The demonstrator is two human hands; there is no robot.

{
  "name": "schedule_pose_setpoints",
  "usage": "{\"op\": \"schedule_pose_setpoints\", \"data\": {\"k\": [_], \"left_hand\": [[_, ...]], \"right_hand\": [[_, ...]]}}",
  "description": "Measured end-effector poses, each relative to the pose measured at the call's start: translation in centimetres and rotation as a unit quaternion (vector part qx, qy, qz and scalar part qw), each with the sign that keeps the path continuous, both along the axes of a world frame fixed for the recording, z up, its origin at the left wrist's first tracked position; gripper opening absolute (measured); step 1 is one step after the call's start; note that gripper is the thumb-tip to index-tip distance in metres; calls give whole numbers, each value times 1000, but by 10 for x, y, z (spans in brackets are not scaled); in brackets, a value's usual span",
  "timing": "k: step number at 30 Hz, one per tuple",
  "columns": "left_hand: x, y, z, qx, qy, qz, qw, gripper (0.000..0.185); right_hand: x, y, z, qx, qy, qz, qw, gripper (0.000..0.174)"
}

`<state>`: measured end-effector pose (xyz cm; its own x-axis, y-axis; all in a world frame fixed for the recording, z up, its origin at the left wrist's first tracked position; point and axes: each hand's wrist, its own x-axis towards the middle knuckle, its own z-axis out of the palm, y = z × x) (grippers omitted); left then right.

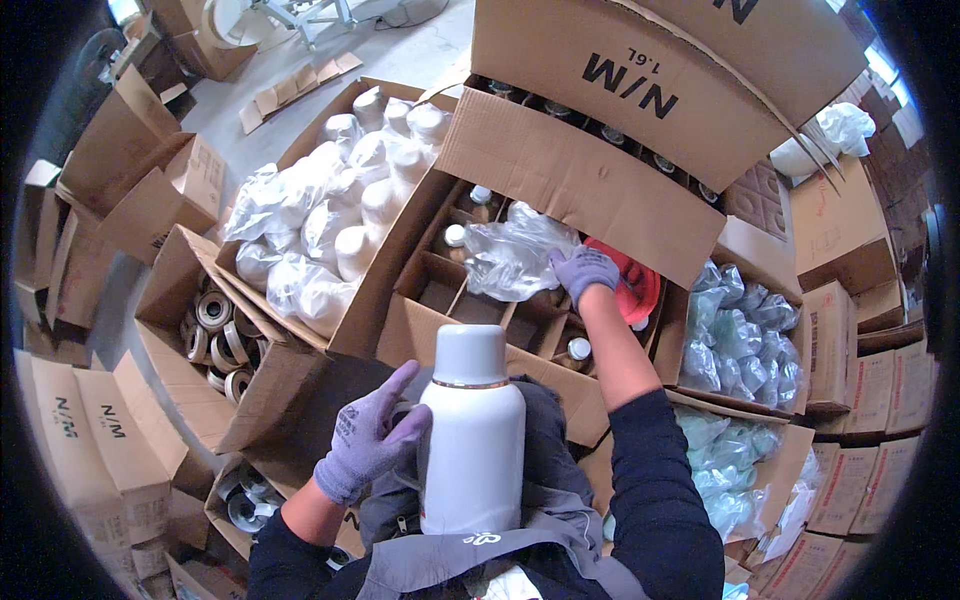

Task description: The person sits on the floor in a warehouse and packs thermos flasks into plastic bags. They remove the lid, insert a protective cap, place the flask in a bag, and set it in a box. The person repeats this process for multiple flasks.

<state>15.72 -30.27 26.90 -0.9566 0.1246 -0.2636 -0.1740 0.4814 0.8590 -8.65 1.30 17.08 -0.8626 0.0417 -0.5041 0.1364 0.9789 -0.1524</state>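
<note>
A white vacuum flask (pixel 472 450) with a white cup lid stands upright at my lap. At its side handle is my left hand (pixel 367 442) in a purple glove; the thumb meets the flask, the index finger points away, and the other fingers are partly hidden. Farther out, my gloved right hand (pixel 589 274) grips the edge of a crumpled clear plastic bag (pixel 510 255). Next to those fingers lies a red item (pixel 637 289), partly under a carton flap. Both are in a divided cardboard carton (pixel 420 322) with white-capped flasks (pixel 454 235) in some cells.
At the left, one carton holds bagged white cylindrical parts (pixel 375 210); another holds ring-shaped parts (pixel 214 309). Bagged clear parts (pixel 742 337) and pale green parts (pixel 720 450) fill cartons at the right. A tall carton flap (pixel 622 82) rises beyond. Stacked boxes (pixel 840 487) line the right edge.
</note>
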Motion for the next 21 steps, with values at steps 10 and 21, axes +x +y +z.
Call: {"op": "schedule_pose_setpoints", "data": {"k": [10, 21], "left_hand": [[-26, 9, 8, 80, 56, -149, 984, 45], [-37, 80, -87, 632, -256, -152, 715, 53]], "right_hand": [[121, -30, 100, -645, -116, 130, 744, 94], [131, -78, 131, -986, -84, 120, 80, 20]]}}
